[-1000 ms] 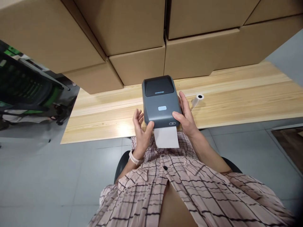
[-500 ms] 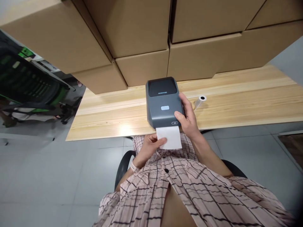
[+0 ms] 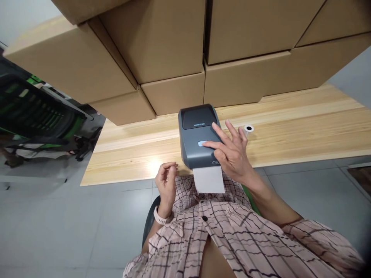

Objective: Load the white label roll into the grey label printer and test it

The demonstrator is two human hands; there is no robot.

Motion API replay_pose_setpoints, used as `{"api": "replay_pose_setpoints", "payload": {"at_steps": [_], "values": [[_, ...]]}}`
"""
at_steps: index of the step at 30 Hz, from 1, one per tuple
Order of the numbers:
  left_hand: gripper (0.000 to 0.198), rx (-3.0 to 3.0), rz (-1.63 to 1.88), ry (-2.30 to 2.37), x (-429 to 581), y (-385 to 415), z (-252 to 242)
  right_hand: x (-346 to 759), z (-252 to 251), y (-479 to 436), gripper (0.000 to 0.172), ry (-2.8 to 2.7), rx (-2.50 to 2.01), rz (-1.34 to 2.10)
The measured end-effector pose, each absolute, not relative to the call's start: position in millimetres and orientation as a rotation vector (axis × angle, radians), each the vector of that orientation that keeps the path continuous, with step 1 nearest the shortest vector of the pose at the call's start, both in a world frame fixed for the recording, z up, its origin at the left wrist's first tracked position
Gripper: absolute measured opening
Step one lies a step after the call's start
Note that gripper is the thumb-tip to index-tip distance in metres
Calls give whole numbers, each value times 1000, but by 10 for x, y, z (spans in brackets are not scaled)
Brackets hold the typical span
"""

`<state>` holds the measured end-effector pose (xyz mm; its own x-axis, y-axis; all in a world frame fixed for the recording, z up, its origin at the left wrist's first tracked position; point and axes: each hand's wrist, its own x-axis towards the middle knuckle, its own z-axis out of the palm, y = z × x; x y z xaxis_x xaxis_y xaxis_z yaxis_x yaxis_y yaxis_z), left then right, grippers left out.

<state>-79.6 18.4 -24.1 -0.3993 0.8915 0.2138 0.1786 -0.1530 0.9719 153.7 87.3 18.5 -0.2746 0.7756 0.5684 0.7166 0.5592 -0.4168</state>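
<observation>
A dark grey label printer stands at the table's front edge, with a blank white paper strip hanging from its front slot. My right hand is over the printer's right side, fingers spread and holding nothing. Its index fingertip is at the light-blue button on the lid. Left of the paper, my left hand is apart from both strip and printer, its fingers loosely curled, with a gap to the thumb. A small white paper roll stands just beyond my right hand, partly hidden by it.
Stacked cardboard boxes form a wall along the back of the wooden table. A black mesh chair is off to the left, with part of a person beyond it. The table's front edge runs close to my lap.
My left hand has let go of the paper strip and moved left. My right hand has released the printer's side and brought its index finger to the button. The view has tilted slightly upward.
</observation>
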Motion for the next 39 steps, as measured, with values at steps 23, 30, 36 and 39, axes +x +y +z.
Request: {"api": "replay_pose_setpoints", "payload": {"at_steps": [23,30,36,39], "values": [[61,1627,1549,1431,-446,368,-412,1655,-229,748,69,-1630,-1024,763],[61,1577,1639,1368,-447,452,-270,1662,4,765,68,-1634,-1034,795],[54,1646,1740,1290,-612,1039,224,1603,702,1324,81,-1773,-968,453],[49,1514,1758,1266,-707,1441,294,1516,1044,1788,84,-1765,-941,334]]}}
